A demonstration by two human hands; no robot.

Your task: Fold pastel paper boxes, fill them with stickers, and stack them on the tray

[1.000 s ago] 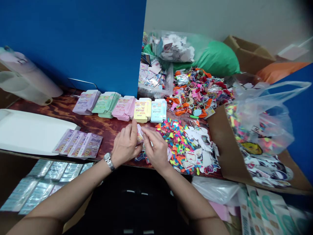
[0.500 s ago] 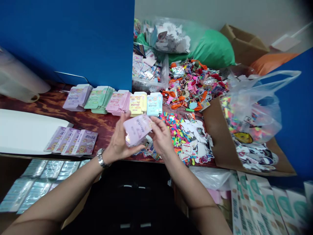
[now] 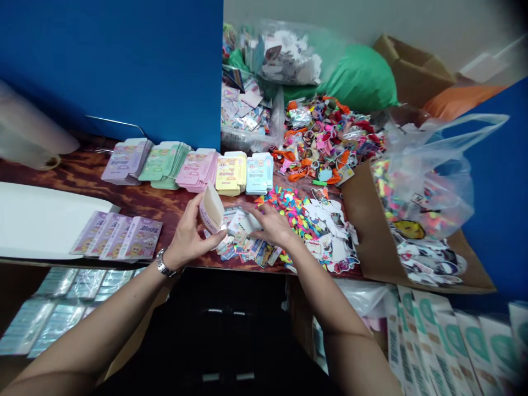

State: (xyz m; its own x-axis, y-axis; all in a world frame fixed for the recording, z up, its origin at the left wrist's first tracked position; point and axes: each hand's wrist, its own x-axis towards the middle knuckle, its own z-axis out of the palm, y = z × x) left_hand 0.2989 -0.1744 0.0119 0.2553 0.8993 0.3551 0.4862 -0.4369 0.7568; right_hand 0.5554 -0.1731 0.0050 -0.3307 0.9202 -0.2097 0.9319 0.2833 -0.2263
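Observation:
My left hand, with a metal watch on the wrist, grips a small purple cardboard box. The box's open end faces up and right, showing its pale inside. My right hand reaches over a pile of small printed cards just right of the box. Its fingers are stretched and apart, slightly smeared, touching or just above the cards. Colourful small pieces and white cut-out stickers lie beyond that hand. Several closed purple boxes lean in a row at the left.
Flat box stacks in purple, green, pink, yellow and blue line the back. Mixed trinkets are heaped behind. A cardboard box stands right; a white tray lies left.
The purple box has turned in my left hand so its open end shows. My right hand has let go of it and moved down onto the cards.

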